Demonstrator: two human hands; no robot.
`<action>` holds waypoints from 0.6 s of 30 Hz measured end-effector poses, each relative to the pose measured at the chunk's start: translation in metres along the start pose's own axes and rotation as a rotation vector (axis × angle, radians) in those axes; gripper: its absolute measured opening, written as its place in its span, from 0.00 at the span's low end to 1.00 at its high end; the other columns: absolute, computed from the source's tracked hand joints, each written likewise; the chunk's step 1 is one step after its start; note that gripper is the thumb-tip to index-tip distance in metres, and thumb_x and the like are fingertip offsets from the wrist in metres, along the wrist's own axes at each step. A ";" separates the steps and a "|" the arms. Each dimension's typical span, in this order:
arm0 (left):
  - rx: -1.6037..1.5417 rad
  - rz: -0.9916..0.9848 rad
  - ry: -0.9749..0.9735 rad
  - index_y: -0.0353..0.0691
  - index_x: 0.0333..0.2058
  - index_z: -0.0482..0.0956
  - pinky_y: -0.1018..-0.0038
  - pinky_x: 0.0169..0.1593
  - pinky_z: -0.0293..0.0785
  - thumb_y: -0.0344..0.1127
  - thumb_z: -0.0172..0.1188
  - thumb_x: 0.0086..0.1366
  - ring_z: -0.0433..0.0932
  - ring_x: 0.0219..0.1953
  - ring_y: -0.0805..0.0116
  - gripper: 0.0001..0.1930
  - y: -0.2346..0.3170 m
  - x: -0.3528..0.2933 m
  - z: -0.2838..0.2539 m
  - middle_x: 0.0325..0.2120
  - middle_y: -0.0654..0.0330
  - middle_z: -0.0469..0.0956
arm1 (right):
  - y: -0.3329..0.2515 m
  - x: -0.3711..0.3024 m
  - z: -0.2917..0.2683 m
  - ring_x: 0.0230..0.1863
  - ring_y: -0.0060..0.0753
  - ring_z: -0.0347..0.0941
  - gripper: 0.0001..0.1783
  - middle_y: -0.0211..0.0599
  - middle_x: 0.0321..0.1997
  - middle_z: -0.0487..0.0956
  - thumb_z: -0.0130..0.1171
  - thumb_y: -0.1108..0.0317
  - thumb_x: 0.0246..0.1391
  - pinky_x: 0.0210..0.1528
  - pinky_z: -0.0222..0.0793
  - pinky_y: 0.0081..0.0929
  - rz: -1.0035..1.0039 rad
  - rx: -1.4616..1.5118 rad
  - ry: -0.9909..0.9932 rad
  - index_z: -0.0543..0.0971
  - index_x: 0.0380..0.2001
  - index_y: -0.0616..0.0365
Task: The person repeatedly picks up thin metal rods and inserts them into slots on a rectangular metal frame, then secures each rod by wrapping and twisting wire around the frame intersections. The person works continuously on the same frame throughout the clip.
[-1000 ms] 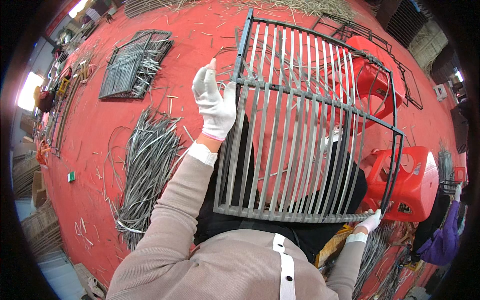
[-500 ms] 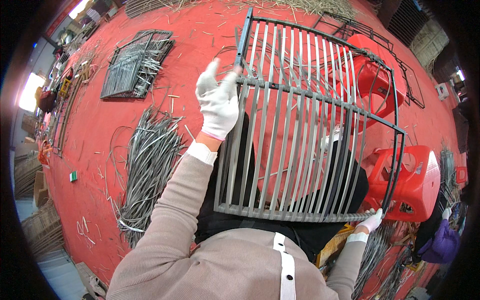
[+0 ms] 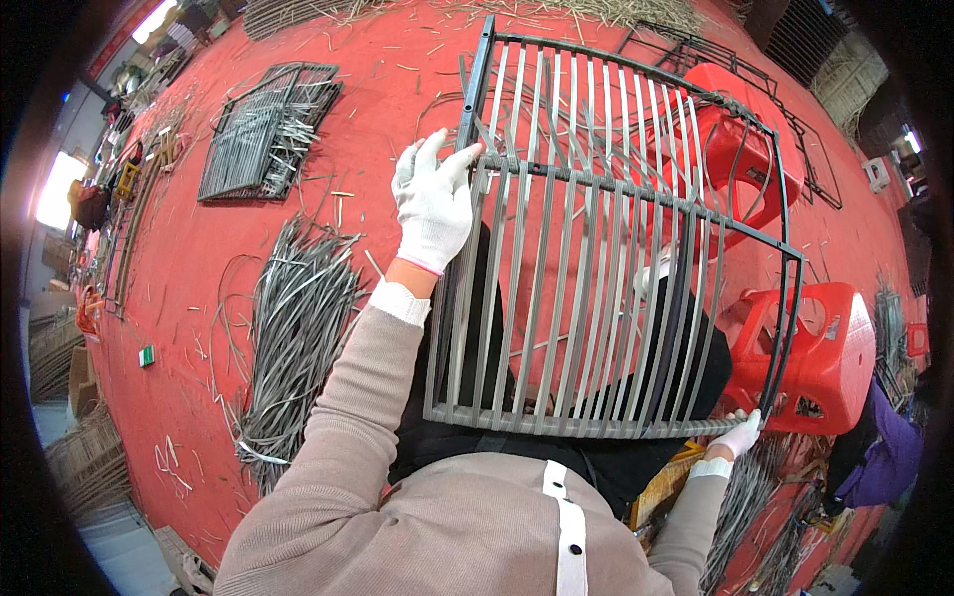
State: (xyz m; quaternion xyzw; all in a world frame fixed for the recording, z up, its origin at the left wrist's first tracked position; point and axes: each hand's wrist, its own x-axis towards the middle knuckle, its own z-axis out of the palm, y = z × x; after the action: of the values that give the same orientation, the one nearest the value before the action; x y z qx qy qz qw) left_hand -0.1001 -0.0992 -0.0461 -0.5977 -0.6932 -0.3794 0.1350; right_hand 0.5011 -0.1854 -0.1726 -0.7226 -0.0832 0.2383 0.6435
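A dark metal frame (image 3: 543,171) strung with grey flat strips (image 3: 564,298) lies across my lap, tilted away from me. My left hand (image 3: 434,204), in a white glove with a bare fingertip, is beside the frame's left side near the middle crossbar. Its fingers are apart, one tip close to or touching the frame; I see nothing held in it. At the near right corner, my gloved right hand (image 3: 737,435) grips the frame, its fingers partly hidden. Beyond the crossbar, several strips hang loose and bent, while those on the near half run fairly straight.
To the left on the red floor lies a bundle of grey strips (image 3: 298,338); farther off is another strung frame (image 3: 263,134). Red plastic stools (image 3: 840,363) stand at the right and beyond my frame. A purple cloth (image 3: 884,452) hangs at the far right.
My left hand has dropped slightly toward me, its fingers now bent more toward the frame's side. The view has shifted a little; my right hand keeps its place at the corner.
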 end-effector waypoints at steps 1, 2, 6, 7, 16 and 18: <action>-0.005 -0.003 -0.003 0.55 0.53 0.84 0.56 0.68 0.57 0.30 0.56 0.62 0.64 0.64 0.49 0.21 0.000 0.000 0.000 0.61 0.56 0.72 | 0.000 0.000 0.000 0.24 0.29 0.67 0.17 0.32 0.28 0.73 0.57 0.55 0.63 0.28 0.65 0.31 0.002 0.003 -0.004 0.72 0.44 0.57; -0.007 -0.003 0.001 0.55 0.53 0.84 0.56 0.68 0.57 0.30 0.56 0.62 0.64 0.64 0.49 0.21 0.000 0.000 0.000 0.61 0.56 0.72 | 0.001 0.001 0.000 0.24 0.29 0.67 0.17 0.32 0.28 0.73 0.57 0.55 0.63 0.28 0.66 0.31 -0.007 0.006 -0.004 0.72 0.44 0.57; -0.010 -0.018 -0.002 0.54 0.53 0.84 0.57 0.67 0.57 0.32 0.57 0.62 0.64 0.64 0.50 0.20 0.000 0.000 0.001 0.60 0.56 0.73 | 0.002 0.003 -0.001 0.23 0.29 0.67 0.18 0.33 0.28 0.73 0.57 0.55 0.63 0.28 0.66 0.31 0.000 0.010 -0.004 0.72 0.45 0.58; -0.017 -0.017 0.001 0.54 0.53 0.84 0.57 0.68 0.56 0.32 0.58 0.62 0.64 0.63 0.51 0.20 0.001 -0.001 0.001 0.60 0.56 0.73 | 0.002 0.003 -0.002 0.23 0.29 0.67 0.18 0.33 0.28 0.73 0.57 0.55 0.64 0.28 0.66 0.31 0.001 0.008 -0.003 0.72 0.45 0.58; -0.065 -0.064 -0.041 0.53 0.52 0.84 0.59 0.67 0.58 0.33 0.63 0.59 0.65 0.62 0.52 0.21 0.002 0.002 -0.001 0.58 0.56 0.74 | 0.000 0.001 -0.001 0.24 0.29 0.67 0.19 0.33 0.29 0.74 0.57 0.55 0.64 0.28 0.66 0.31 -0.006 -0.018 -0.003 0.72 0.46 0.60; -0.062 -0.067 -0.054 0.53 0.52 0.84 0.59 0.66 0.59 0.35 0.64 0.59 0.66 0.62 0.53 0.20 0.003 0.002 -0.001 0.58 0.56 0.75 | 0.000 0.001 -0.001 0.25 0.29 0.68 0.19 0.33 0.30 0.74 0.57 0.55 0.64 0.29 0.66 0.31 -0.015 -0.034 -0.002 0.72 0.46 0.60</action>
State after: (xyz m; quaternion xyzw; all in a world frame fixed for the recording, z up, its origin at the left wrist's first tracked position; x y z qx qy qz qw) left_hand -0.0985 -0.0980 -0.0429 -0.5881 -0.7041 -0.3887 0.0852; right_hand 0.5023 -0.1858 -0.1726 -0.7327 -0.0935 0.2329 0.6326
